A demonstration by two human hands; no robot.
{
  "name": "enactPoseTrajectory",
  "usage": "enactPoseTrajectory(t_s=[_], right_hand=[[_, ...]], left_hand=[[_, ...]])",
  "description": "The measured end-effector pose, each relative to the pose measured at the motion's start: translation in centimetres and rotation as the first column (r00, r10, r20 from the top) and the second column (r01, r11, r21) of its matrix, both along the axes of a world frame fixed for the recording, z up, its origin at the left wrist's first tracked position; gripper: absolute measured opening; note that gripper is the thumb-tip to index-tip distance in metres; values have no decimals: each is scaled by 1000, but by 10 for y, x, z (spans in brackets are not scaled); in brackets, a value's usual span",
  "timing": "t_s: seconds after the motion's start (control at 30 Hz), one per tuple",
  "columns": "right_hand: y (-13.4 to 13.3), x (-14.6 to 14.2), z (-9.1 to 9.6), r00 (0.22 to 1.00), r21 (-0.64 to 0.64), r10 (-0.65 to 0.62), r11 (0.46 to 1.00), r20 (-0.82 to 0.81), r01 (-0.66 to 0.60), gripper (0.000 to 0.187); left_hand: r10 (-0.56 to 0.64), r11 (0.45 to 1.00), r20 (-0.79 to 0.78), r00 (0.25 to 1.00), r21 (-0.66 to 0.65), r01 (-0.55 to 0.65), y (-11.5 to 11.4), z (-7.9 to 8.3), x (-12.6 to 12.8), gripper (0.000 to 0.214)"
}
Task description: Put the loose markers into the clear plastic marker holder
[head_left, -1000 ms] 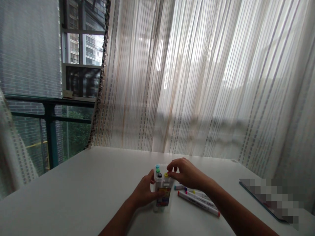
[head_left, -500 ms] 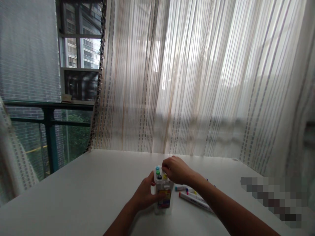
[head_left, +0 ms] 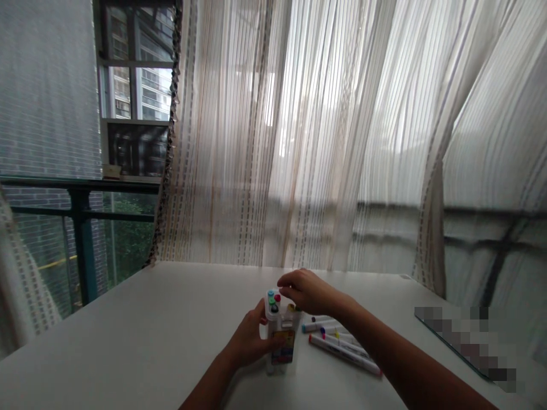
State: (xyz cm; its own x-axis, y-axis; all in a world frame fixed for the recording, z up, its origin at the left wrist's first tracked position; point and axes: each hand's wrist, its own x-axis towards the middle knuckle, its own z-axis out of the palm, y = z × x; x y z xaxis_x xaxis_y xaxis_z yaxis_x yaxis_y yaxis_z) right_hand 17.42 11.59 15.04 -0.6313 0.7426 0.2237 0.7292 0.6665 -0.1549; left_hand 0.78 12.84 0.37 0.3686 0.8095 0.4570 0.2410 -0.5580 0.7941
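A clear plastic marker box [head_left: 282,344] with a colourful label stands upright on the white table [head_left: 141,330]. Coloured marker caps [head_left: 273,299] stick out of its top. My left hand [head_left: 252,339] is wrapped around the box's left side and holds it. My right hand [head_left: 305,290] hovers over the top of the box, fingers pinched on a marker with a red cap. Several loose white markers [head_left: 342,344] lie on the table just right of the box, under my right forearm.
A flat dark-edged object, blurred out [head_left: 465,347], lies at the table's right edge. Sheer striped curtains [head_left: 307,142] hang along the far edge of the table. A window with a dark railing [head_left: 81,193] is at the left.
A marker with a red cap now shows at the box's top under my right fingers. My right hand stays over the box. The curtain at the right has swung aside.
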Motion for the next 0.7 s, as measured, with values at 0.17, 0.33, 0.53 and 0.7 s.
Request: enactPoseTrajectory(t_s=[0.17, 0.33, 0.53, 0.7], right_hand=[[-8, 16, 15, 995, -48, -25, 998, 96, 30, 18], [-12, 13, 10, 988, -30, -22, 999, 155, 27, 26], [-5, 6, 1, 991, 27, -30, 999, 131, 26, 28], [-6, 4, 4, 987, 5, -4, 1000, 163, 4, 26]], left_hand=[[-4, 1000, -3, 1000, -22, 4, -3, 4, 1, 55], [-18, 1000, 14, 1000, -25, 18, -4, 4, 1, 51], [3, 1000, -10, 1000, 11, -2, -1, 0, 0, 50], [3, 1000, -10, 1000, -15, -3, -2, 3, 2, 51]])
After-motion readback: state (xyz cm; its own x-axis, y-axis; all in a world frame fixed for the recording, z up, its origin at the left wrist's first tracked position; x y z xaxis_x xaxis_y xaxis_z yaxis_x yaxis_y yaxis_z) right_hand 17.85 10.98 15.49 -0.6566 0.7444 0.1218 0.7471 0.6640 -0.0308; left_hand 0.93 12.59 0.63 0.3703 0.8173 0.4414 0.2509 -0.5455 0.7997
